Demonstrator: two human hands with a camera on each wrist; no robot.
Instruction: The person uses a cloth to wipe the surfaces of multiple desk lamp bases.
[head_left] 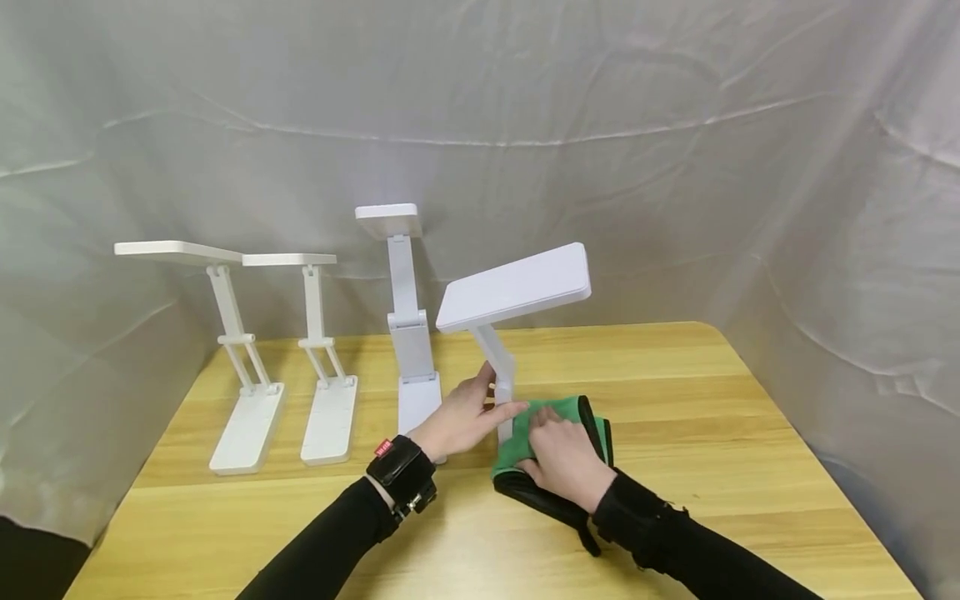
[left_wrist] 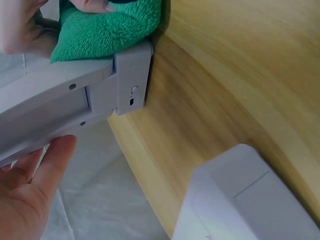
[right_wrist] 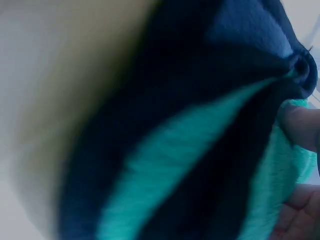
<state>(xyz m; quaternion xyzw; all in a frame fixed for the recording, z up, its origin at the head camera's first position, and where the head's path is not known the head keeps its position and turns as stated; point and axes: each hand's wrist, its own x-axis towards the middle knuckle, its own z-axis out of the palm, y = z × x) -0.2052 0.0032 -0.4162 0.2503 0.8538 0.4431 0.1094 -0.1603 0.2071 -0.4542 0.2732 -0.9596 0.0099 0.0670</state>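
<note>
A white desk lamp [head_left: 517, 287] stands right of centre on the table, its flat head tilted up to the right. My left hand [head_left: 467, 417] grips its arm low down, thumb in front and fingers behind. My right hand [head_left: 564, 458] holds a folded green cloth with black edging [head_left: 514, 452] against the lamp's base, much of which the cloth covers. From the left wrist, the lamp's arm [left_wrist: 50, 100] shows a hinge and a base end with a small switch and port; the green cloth [left_wrist: 110, 32] lies against it. Close up in the right wrist view, the cloth [right_wrist: 170, 155] is bunched and blurred.
Another white lamp [head_left: 411, 342] stands just left of my left hand, facing me. Two more, the far-left lamp [head_left: 247, 429] and its neighbour [head_left: 330, 421], stand unfolded. Behind the wooden table [head_left: 750, 500] hangs a grey sheet [head_left: 637, 167], also along both sides.
</note>
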